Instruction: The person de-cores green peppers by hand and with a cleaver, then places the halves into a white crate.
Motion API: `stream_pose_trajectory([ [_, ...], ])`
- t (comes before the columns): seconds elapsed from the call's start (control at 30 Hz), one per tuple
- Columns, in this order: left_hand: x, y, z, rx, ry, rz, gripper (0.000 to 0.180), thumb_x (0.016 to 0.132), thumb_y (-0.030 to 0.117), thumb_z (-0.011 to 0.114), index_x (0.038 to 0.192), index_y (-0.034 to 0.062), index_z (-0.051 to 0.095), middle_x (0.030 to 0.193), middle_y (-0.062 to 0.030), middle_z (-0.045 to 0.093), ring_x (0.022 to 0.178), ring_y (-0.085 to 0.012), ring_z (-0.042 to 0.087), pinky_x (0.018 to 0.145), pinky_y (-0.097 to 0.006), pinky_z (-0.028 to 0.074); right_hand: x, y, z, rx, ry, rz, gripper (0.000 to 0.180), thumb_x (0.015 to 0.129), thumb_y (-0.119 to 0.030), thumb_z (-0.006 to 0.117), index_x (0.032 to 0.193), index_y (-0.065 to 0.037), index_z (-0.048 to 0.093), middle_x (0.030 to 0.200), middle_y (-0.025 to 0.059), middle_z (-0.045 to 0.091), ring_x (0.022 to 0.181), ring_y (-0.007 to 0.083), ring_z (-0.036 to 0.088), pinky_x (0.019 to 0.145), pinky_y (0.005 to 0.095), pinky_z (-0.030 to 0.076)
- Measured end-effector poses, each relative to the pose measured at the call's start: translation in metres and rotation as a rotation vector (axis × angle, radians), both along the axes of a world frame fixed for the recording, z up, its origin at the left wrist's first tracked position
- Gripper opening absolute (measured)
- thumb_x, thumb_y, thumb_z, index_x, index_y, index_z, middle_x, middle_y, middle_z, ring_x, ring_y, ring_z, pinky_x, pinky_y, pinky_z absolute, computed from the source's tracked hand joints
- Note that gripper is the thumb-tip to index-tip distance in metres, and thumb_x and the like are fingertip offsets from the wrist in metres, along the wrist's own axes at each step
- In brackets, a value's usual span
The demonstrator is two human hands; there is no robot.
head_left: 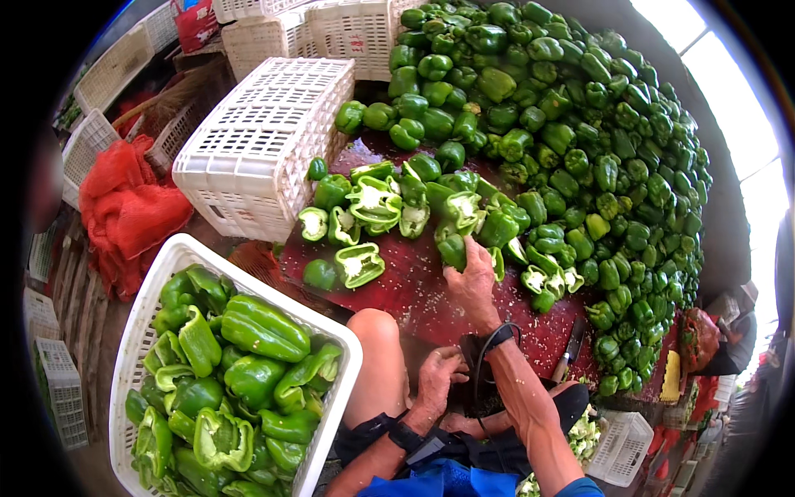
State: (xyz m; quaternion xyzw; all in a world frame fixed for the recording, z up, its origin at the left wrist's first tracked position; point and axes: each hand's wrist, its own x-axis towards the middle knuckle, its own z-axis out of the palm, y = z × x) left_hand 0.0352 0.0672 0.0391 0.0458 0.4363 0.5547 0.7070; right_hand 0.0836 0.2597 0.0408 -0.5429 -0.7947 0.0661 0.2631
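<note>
My right hand (474,280) reaches over the red board (406,290), its thumb and fingers closed on a green bell pepper (452,251) at the near edge of a heap of cut peppers. Halved peppers, such as one pepper half (360,264) with its pale core showing, lie on the board to the left. My left hand (439,377) rests low beside my bent knee with its fingers curled; whatever may be inside it is hidden. A knife (568,351) lies on the board's right part, handle toward me.
A white crate (352,364) of cut peppers stands at my left. Upturned white baskets (261,132) stand beyond it, with red netting (132,207) alongside. A large pile of whole peppers (571,149) rises behind and right. Another white basket (621,447) sits at lower right.
</note>
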Motion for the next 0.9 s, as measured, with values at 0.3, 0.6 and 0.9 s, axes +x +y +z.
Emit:
stream_pose_trajectory([
  [0.3, 0.013, 0.005, -0.022, 0.037, -0.037, 0.107, 0.042, 0.098, 0.025, 0.052, 0.129, -0.0019, 0.048, 0.115, -0.0188, 0.060, 0.099, -0.0250, 0.063, 0.078, -0.035, 0.055, 0.079, -0.056, 0.017, -0.290, 0.750, -0.122, 0.028, 0.091, -0.018, 0.060, 0.106, 0.005, 0.063, 0.086, 0.0096, 0.067, 0.077, 0.0136, 0.059, 0.072, 0.0301, 0.049],
  [0.6, 0.031, -0.001, -0.029, 0.198, 0.064, 0.129, 0.041, 0.100, 0.033, 0.046, 0.129, 0.0037, 0.052, 0.117, -0.0083, 0.060, 0.100, -0.0202, 0.061, 0.082, -0.032, 0.052, 0.103, -0.179, 0.022, -0.440, 0.501, 0.069, 0.026, 0.081, -0.014, 0.052, 0.098, 0.003, 0.062, 0.088, 0.0157, 0.066, 0.074, 0.0255, 0.062, 0.070, 0.0351, 0.049],
  [0.9, 0.024, -0.006, -0.051, 0.046, 0.034, -0.181, 0.025, 0.097, 0.024, 0.052, 0.112, 0.0064, 0.062, 0.102, -0.0070, 0.066, 0.094, -0.0204, 0.064, 0.083, -0.034, 0.053, 0.137, -0.184, 0.022, -0.399, 0.002, 0.172, 0.027, 0.075, -0.024, 0.064, 0.093, -0.005, 0.055, 0.087, 0.0186, 0.060, 0.082, 0.0401, 0.061, 0.072, 0.0507, 0.050],
])
